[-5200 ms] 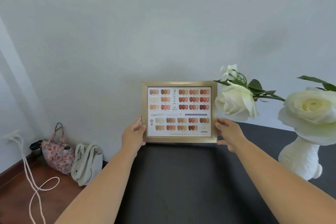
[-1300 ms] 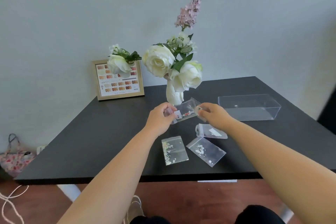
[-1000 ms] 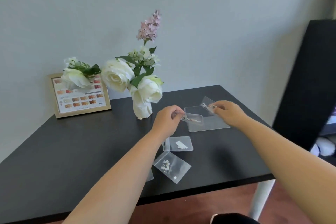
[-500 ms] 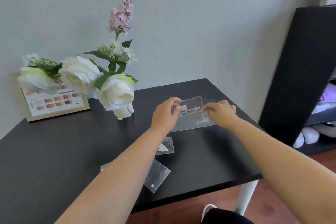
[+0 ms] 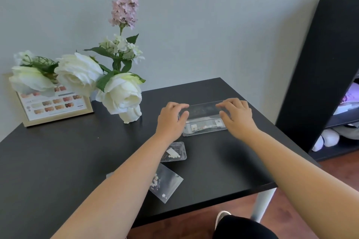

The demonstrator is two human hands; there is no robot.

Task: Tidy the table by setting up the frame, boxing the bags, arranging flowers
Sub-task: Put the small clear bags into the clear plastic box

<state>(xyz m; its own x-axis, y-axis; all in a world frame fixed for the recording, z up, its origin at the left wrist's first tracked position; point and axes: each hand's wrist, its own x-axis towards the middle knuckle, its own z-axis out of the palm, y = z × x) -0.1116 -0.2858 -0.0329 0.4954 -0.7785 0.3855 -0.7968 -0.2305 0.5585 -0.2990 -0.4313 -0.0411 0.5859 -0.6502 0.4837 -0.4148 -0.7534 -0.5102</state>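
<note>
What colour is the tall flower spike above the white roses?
Pale pink-lilac flower spike, clearest in the head view.

table (image 5: 58, 161) black | roses (image 5: 79, 75) white | frame (image 5: 58, 118) gold | box (image 5: 204, 110) clear

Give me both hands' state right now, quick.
Left hand: open, fingers spread, resting at the clear box's left end.
Right hand: open, fingers spread, at the box's right end, holding nothing.

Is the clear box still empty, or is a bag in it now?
Not empty: the clear box holds at least one small bag on its floor. Two more bags lie outside on the table.
</note>
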